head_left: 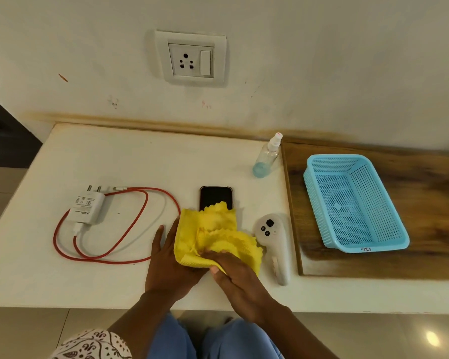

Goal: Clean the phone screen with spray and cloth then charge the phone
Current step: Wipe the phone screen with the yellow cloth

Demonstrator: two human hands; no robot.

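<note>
A black phone [215, 197] lies flat on the white counter [130, 161], its near half hidden under a yellow cloth [213, 233]. My right hand [240, 277] presses down on the cloth. The cloth's left side is held by my left hand [167, 265], palm up beneath it. A clear spray bottle [267, 156] with a little blue liquid stands behind and to the right of the phone. A white charger [87, 207] with a red cable [119, 239] lies to the left. A wall socket [191, 59] sits above the counter.
A white handheld controller [272, 244] lies just right of the cloth. A blue perforated basket [353, 203] rests on a wooden board [425, 255] at the right. The counter's front edge runs close to my wrists.
</note>
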